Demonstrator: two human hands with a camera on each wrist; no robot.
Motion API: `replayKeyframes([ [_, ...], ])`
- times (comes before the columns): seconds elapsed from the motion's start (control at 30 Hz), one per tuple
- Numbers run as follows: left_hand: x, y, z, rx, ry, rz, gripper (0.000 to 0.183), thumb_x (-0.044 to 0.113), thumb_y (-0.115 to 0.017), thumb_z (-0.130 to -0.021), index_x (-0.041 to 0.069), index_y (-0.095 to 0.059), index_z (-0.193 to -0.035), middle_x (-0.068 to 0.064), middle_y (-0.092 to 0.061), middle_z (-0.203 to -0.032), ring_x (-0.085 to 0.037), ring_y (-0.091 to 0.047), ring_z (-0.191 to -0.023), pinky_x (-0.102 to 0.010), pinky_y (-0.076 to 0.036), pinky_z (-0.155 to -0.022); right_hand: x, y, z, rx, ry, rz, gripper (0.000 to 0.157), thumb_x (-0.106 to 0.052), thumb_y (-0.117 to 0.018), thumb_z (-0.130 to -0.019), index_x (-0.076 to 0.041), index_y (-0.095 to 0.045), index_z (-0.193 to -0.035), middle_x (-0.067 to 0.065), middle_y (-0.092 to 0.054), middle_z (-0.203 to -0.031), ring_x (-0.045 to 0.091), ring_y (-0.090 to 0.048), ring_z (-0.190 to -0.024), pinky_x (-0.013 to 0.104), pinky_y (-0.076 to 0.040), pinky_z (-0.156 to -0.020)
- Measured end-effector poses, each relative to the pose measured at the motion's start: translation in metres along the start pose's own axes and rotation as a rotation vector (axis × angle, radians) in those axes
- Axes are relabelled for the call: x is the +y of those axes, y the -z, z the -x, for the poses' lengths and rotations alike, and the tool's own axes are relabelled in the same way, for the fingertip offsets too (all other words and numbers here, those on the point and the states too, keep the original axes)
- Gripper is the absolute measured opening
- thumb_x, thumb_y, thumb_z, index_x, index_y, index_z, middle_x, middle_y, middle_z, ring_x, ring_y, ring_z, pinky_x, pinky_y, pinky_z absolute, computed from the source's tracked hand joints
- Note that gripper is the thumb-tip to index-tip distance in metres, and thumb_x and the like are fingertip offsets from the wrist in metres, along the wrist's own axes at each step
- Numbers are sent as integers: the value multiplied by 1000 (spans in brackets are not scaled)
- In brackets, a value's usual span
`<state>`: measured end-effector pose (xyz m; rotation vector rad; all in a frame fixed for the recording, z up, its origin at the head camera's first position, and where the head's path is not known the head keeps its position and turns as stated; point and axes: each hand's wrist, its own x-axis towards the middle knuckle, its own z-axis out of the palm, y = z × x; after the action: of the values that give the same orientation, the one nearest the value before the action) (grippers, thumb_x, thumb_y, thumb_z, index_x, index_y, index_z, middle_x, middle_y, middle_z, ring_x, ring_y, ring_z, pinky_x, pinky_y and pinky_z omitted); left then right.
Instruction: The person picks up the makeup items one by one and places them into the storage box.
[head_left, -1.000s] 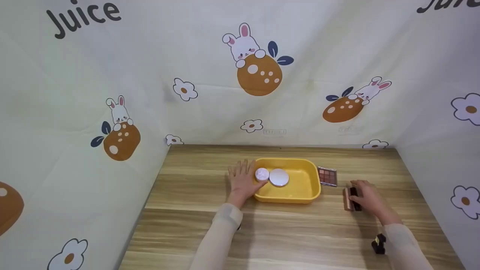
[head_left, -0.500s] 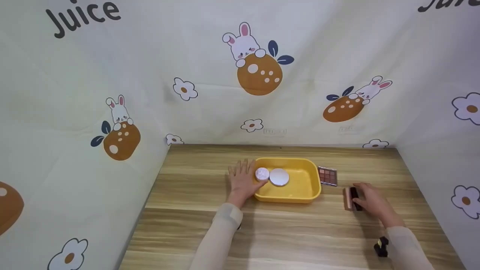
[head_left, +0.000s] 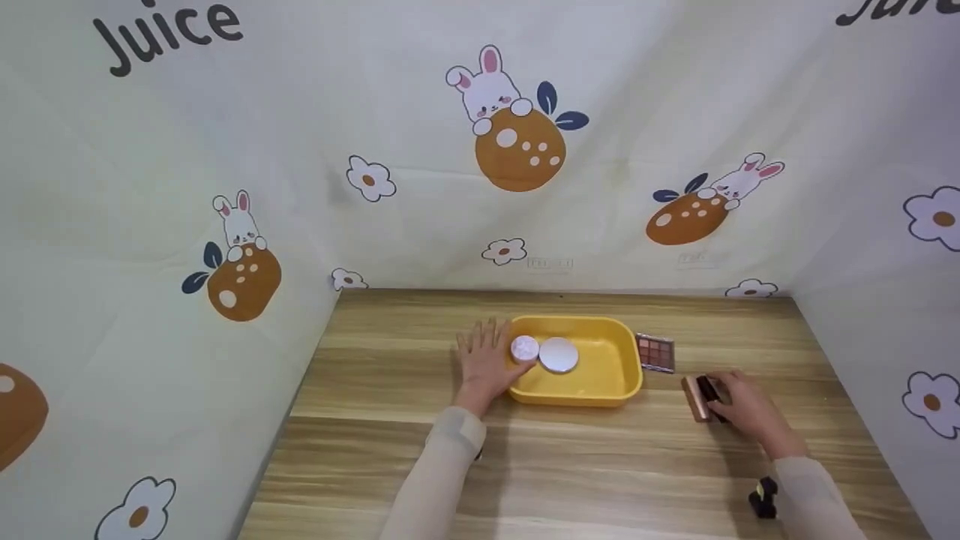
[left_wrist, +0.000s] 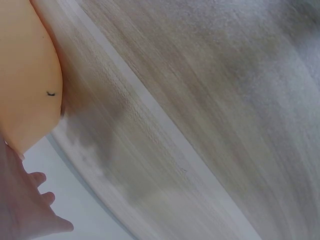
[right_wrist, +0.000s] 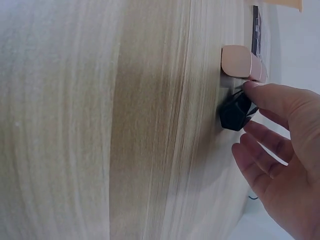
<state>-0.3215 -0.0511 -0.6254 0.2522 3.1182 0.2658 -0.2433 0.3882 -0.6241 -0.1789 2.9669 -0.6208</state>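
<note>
My left hand (head_left: 484, 367) rests against the left side of a yellow tray (head_left: 611, 367), fingers straight and spread, thumb over the rim. Inside the tray lie a small pale jar (head_left: 524, 349) and a round white compact (head_left: 559, 355). In the left wrist view, part of this hand (left_wrist: 25, 207) shows below the tray's wall (left_wrist: 30, 75). Right of the tray, my right hand (head_left: 754, 409) pinches a black faceted lipstick tube (right_wrist: 234, 115) between thumb and fingers. A rose-gold tube (head_left: 696, 400) lies close along its left side on the table.
An eyeshadow palette (head_left: 656, 353) lies just right of the tray. Wood-grain table surface (head_left: 585, 472) spreads in front. Printed cloth (head_left: 420, 112) stands behind and on both sides. A small black device (head_left: 763, 498) sits by the right sleeve.
The right hand has shifted slightly right and toward the body. The black and rose-gold tubes have turned a little, their far ends leaning left. Left hand and tray stay put.
</note>
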Motion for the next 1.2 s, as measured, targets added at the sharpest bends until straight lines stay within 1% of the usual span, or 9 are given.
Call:
replayKeyframes([
  [0.1,1,1,1,-11,4,3,94,80,-45,-86,27,-21,-160,-8,-21,-167,-34,-17,-155,-66,-12,-121,1,0,0,1,-3,-4,49,-6,-72,-86,12,-54,-129,32,-58,-116,45,-62,-101,61,-51,-86],
  [0.27,1,2,2,-8,1,16,93,79,-46,-86,28,-21,-160,-8,-22,-167,-34,-17,-155,-66,-12,-121,2,-2,0,4,-4,-20,47,-4,-72,-85,12,-56,-127,27,-61,-105,35,-63,-92,56,-53,-81],
  [0.43,1,1,2,17,-10,14,93,79,-47,-85,27,-24,-159,-9,-28,-165,-35,-22,-154,-67,-15,-120,3,-4,-1,-5,-1,-25,46,-4,-70,-86,14,-55,-126,27,-64,-103,33,-63,-90,55,-53,-80],
  [0.67,0,0,0,8,-4,-6,95,81,-45,-85,27,-22,-160,-9,-27,-165,-34,-21,-154,-66,-13,-121,2,-2,-2,-18,-34,-23,43,-5,-70,-88,14,-56,-124,23,-66,-99,25,-59,-81,45,-51,-70],
  [0.77,0,0,0,7,-3,-8,95,81,-45,-85,27,-22,-160,-8,-26,-166,-34,-19,-155,-66,-13,-121,1,-1,-2,-12,-38,-24,42,-5,-70,-88,14,-57,-123,24,-67,-100,26,-60,-83,46,-52,-72],
  [0.93,0,0,1,8,-5,0,95,80,-46,-85,26,-23,-160,-8,-24,-167,-34,-19,-155,-67,-12,-121,-1,0,-1,-5,-49,-19,41,-7,-69,-89,13,-58,-123,28,-67,-105,30,-63,-88,51,-53,-77],
  [1.03,0,0,1,7,-5,8,95,80,-46,-85,26,-24,-159,-9,-25,-166,-34,-19,-155,-67,-12,-120,-3,2,-1,2,-44,-14,41,-7,-68,-90,14,-58,-124,33,-64,-111,36,-64,-94,55,-53,-80],
  [1.2,1,1,1,10,-2,9,94,79,-47,-85,26,-25,-159,-9,-26,-166,-35,-19,-155,-67,-13,-120,-8,7,-4,7,-34,-21,42,-7,-67,-91,15,-57,-125,35,-62,-115,42,-64,-101,58,-52,-85],
])
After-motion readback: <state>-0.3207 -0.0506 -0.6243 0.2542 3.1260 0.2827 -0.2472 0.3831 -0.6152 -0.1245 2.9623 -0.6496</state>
